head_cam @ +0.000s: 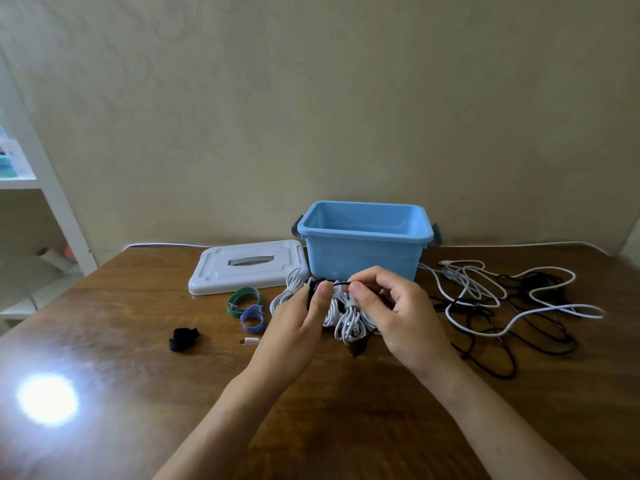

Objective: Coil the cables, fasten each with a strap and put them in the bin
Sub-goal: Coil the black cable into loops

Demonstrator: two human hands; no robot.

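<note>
Brown wooden table (pixel 138 341) against a beige wall. Both hands hold a thin black cable (pixel 341 283) in front of the blue bin (pixel 363 251) — left hand (pixel 298 327) pinching its coil, right hand (pixel 398 313) pinching the strand. Likely light, limp, springy — best gripped across the gathered loops. Strapped white coils (pixel 346 317) lie beneath; loose cables (pixel 502 299) at right.

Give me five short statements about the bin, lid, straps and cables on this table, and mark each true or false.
1. The blue bin stands open. True.
2. The lid lies right of the bin. False: it lies left of it.
3. Both hands, left and right, hold a black cable. True.
4. The green strap is wrapped around a cable. False: it lies loose on the table.
5. Loose white and black cables lie right of the bin. True.
</note>
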